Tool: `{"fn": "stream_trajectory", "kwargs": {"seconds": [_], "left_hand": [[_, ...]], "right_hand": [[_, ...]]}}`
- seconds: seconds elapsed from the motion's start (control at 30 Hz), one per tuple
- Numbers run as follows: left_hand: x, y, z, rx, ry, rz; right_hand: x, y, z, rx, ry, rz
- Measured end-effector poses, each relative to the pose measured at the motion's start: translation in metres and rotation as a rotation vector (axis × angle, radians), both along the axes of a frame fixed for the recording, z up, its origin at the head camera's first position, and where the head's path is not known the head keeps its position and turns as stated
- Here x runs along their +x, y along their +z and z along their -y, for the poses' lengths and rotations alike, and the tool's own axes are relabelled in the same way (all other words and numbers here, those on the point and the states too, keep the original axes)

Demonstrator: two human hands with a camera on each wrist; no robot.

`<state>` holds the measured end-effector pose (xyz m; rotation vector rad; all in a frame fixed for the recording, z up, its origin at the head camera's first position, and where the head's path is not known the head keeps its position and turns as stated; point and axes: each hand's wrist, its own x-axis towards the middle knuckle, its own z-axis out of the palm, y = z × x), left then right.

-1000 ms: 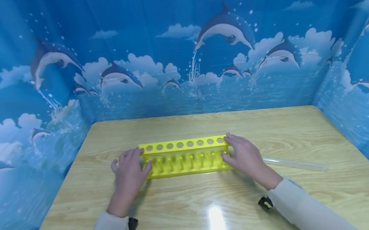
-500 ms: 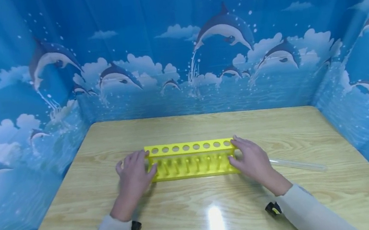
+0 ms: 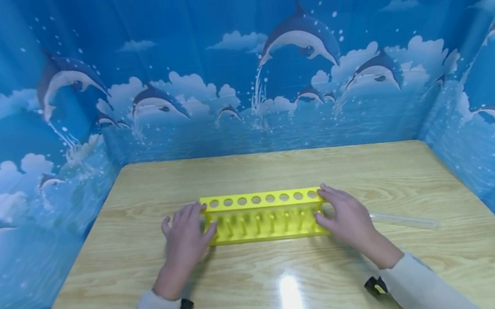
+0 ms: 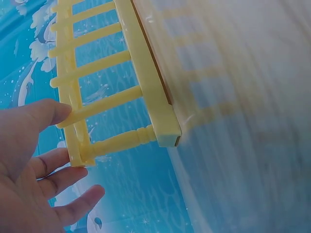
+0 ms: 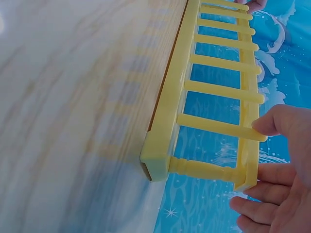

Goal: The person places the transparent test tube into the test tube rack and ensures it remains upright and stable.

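Observation:
Both hands hold a long yellow test tube rack (image 3: 265, 221) by its ends. It has a row of round holes on top and a row of pegs over its base. My left hand (image 3: 186, 237) grips the left end, the thumb on an end peg (image 4: 109, 99) and fingers at the upper plate. At the opposite end my right hand (image 3: 348, 217) holds it the same way, its thumb pressing a peg (image 5: 218, 127) in the right wrist view. The rack's base lies close to the tabletop; I cannot tell whether it touches. No tubes stand in the holes.
A clear tube (image 3: 406, 220) lies on the wood-patterned table (image 3: 232, 306), just right of the right hand. Blue dolphin-printed curtains (image 3: 214, 63) surround the table's back and sides. A light reflection shines near the front.
The rack has slid right and slightly toward me, with both hands moving along at its ends. The clear tube has stayed where it was.

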<state>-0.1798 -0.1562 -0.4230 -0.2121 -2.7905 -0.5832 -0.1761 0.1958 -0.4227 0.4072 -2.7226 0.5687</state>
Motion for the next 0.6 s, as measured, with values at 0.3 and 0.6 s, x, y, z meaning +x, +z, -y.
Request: {"fn": "stream_trajectory", "kwargs": {"seconds": [0.3, 0.6], "left_hand": [[0.002, -0.001, -0.006, -0.014, -0.018, -0.027], [0.006, -0.001, -0.011, -0.017, -0.019, -0.027]], "right_hand": [[0.005, -0.001, -0.007, -0.006, -0.011, 0.005], [0.01, -0.002, -0.012, -0.017, -0.014, 0.009]]}}
